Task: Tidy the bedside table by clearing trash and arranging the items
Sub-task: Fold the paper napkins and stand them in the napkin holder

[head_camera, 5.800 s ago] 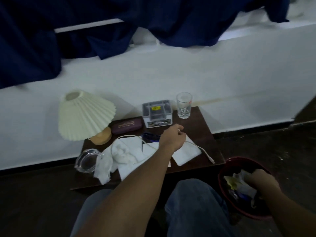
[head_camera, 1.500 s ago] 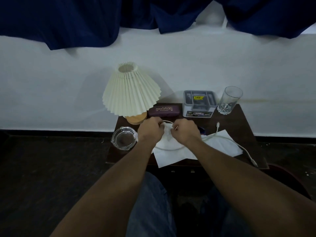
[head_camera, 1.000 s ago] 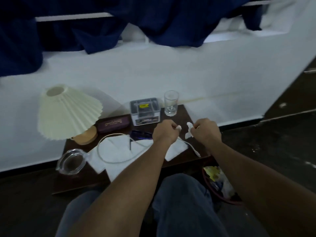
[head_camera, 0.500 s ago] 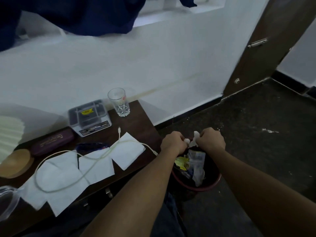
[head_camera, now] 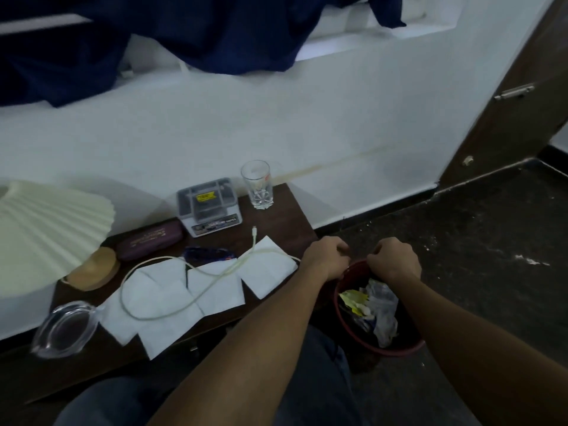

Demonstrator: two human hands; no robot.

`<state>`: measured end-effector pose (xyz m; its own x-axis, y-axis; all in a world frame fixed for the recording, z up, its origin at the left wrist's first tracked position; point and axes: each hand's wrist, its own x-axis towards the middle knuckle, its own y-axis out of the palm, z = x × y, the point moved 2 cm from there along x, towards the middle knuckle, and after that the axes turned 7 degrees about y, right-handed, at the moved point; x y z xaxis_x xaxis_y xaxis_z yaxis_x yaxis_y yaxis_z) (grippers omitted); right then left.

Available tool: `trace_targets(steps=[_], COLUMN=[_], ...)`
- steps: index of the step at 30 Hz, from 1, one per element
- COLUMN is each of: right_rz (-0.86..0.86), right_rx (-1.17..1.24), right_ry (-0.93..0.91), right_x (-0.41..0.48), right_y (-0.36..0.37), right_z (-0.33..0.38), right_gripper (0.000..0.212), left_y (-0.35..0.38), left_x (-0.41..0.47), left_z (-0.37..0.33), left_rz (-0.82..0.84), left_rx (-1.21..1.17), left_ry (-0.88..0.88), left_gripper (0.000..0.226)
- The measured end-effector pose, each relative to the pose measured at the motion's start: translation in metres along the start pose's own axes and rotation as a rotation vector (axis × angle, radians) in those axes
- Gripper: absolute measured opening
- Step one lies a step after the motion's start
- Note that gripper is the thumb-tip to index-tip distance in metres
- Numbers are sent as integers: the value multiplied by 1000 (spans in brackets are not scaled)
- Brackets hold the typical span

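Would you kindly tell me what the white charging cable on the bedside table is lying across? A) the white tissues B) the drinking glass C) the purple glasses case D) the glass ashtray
A: the white charging cable loops over the white tissues spread flat on the tabletop and touches none of the other three.

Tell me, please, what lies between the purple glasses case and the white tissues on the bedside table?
In the head view, a dark blue wrapper lies on the tabletop there, and the white cable loops through the same gap.
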<state>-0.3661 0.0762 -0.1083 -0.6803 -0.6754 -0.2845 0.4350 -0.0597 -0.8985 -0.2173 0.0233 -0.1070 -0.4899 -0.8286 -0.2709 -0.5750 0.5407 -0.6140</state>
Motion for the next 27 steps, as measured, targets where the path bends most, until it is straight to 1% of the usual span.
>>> trace_targets(steps=[5,10,13,15,18,20,23,27], right_rz=[13,65,147,172,178,173,146,119], right_rx=[12,-33,-151,-251,-376,-433,-479,-545], right_ry=[-178,-357,-433,-490,-560,-575,-579,-610], right_x=[-41,-88,-113,-125,-135,-137,-138,-136], right_y=[7,22,41,54,73,83,93,100], right_z=[70,136,162,172,178,178,178,180], right_gripper=[21,23,30,32,36,34,30,36], left_y=[-59,-120,-147,-159,-168,-168,-163,-154], left_x=[-33,-77,-103,-116,-128,-129,-126,-120], left_z=[31,87,120,139,156,162,168,174], left_rz=[-184,-321,-384,-417,-434,-429,-405,-372], left_rx=[19,56,14,-5,-31,-57,-61,-43], left_ry=[-53,-172,-240,-279,-316,-323,-314,-309], left_gripper=[28,25,27,27,25,22,23,21])
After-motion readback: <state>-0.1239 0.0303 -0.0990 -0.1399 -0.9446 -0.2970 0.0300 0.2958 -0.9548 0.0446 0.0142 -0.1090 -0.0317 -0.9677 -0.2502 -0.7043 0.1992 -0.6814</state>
